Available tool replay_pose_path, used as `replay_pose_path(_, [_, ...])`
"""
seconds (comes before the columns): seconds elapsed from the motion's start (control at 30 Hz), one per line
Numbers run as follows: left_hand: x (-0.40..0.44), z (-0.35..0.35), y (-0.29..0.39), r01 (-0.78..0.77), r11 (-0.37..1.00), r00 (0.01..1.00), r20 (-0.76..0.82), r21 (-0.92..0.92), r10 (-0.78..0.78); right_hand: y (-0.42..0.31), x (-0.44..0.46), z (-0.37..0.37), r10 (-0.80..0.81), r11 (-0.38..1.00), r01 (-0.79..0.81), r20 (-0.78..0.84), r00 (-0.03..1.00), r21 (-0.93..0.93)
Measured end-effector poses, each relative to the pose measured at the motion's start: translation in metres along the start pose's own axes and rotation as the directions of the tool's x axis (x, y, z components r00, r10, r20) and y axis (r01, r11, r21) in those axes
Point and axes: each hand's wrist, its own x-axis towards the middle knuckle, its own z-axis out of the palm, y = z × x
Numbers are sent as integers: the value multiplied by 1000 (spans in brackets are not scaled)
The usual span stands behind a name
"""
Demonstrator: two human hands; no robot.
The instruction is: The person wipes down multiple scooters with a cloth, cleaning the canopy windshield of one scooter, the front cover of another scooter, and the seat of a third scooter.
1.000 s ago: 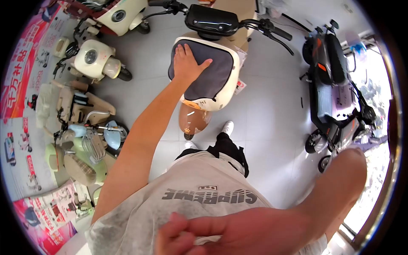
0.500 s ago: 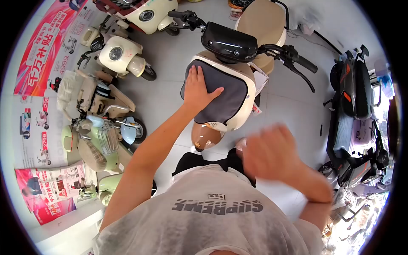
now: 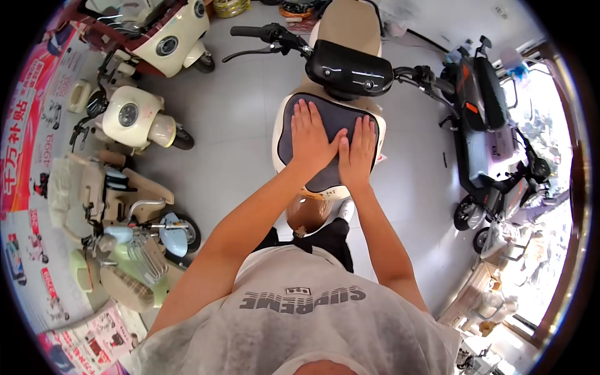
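In front of me stands a cream electric scooter (image 3: 280, 147), its front facing me. A dark grey pad (image 3: 332, 177) with a black edge covers its front panel. My left hand (image 3: 310, 139) lies flat on the pad's left half, fingers pointing up and thumb out. On the right half rests my right hand (image 3: 357, 153), also flat, its thumb near the left thumb. Both hands are open and grip nothing. Above the pad are the black headlight housing (image 3: 350, 69) and the handlebar (image 3: 253, 31). Below sits the brown front fender (image 3: 308, 214).
Several scooters line the left, including a cream one (image 3: 128, 115) and one with a light-blue fender (image 3: 177, 236). A black scooter (image 3: 469, 119) stands at the right. Red posters (image 3: 28, 134) cover the left wall. Grey tiled floor (image 3: 231, 119) lies around the front scooter.
My right hand has come from beside my body onto the pad's right half. The left hand stays on the pad. The view has shifted, and the handlebar now appears straighter.
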Motion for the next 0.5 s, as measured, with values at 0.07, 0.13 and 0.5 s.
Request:
replay_pose_path(0.07, [11, 6, -23, 1, 998, 1000, -26, -70, -2, -15, 15, 2, -52, 997, 52, -4, 999, -65])
replay_pose_path(0.13, [17, 11, -52, 73, 971, 997, 25, -226, -70, -30, 28, -3, -124, 979, 147, 162, 979, -140])
replay_pose_path(0.5, [16, -9, 3, 251, 966, 965, 98, -54, -245, 24, 177, -4, -297, 906, 257, -71, 952, -337])
